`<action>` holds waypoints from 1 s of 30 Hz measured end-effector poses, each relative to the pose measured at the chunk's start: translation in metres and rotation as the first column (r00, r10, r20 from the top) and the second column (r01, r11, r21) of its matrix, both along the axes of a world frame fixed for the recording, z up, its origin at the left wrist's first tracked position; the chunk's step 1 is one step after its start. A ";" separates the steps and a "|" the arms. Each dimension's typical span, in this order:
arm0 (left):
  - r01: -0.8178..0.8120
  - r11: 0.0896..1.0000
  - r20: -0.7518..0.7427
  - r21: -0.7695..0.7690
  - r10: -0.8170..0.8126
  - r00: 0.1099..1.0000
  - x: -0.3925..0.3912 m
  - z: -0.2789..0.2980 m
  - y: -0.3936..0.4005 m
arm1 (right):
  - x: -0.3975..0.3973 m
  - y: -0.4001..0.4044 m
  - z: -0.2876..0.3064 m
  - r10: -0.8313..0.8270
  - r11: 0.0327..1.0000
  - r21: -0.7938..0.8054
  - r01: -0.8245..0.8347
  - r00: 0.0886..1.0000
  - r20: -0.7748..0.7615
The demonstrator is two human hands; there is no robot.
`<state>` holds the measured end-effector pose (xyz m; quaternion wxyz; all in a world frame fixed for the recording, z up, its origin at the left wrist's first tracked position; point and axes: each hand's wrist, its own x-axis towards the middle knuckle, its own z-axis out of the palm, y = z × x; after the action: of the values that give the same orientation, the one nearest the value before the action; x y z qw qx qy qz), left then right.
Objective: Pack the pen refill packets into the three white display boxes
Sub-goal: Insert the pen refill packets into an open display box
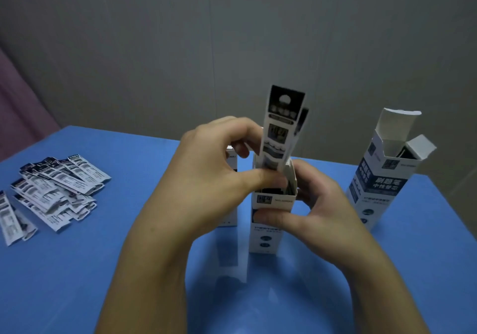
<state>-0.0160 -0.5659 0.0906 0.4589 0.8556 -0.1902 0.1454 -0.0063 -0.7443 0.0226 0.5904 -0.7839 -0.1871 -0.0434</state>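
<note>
Feeding refill packets (280,129) into the middle display box (271,220)
Left hand (219,176) pinches the upright packets; right hand (317,204) grips the box; the open-flapped right box (382,179) stands near the table (77,282) edge.

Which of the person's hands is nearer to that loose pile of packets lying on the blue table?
Left. The left hand is just right of the pile of packets, pinching packets above the middle box. The right hand grips that box farther right.

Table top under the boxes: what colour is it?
Plain blue, with no pattern; the table top shows clearly in the head view.
</note>
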 end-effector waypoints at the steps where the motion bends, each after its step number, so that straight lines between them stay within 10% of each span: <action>1: -0.003 1.000 -0.010 0.008 0.003 1.000 0.000 0.000 0.000 | 0.000 0.001 0.000 0.004 1.000 0.002 -0.004 1.000 0.004; 9: -0.045 0.992 0.019 0.116 0.043 0.999 0.002 -0.004 0.005 | 0.002 0.001 -0.004 0.007 1.000 -0.009 -0.007 1.000 0.007; 24: -0.048 0.988 0.023 -0.145 0.052 0.998 0.008 -0.010 0.010 | 0.012 -0.003 -0.021 -0.022 0.990 -0.143 0.007 0.994 -0.105; 30: -0.230 0.942 -0.005 -0.243 0.236 0.972 -0.013 -0.023 0.025 | -0.016 -0.012 -0.022 -0.219 0.825 -0.558 0.091 0.961 -0.166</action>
<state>-0.0287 -0.5411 0.0671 0.5370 0.8079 -0.0743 0.2311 -0.0222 -0.7567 0.0011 0.3547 -0.9317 -0.0594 0.0518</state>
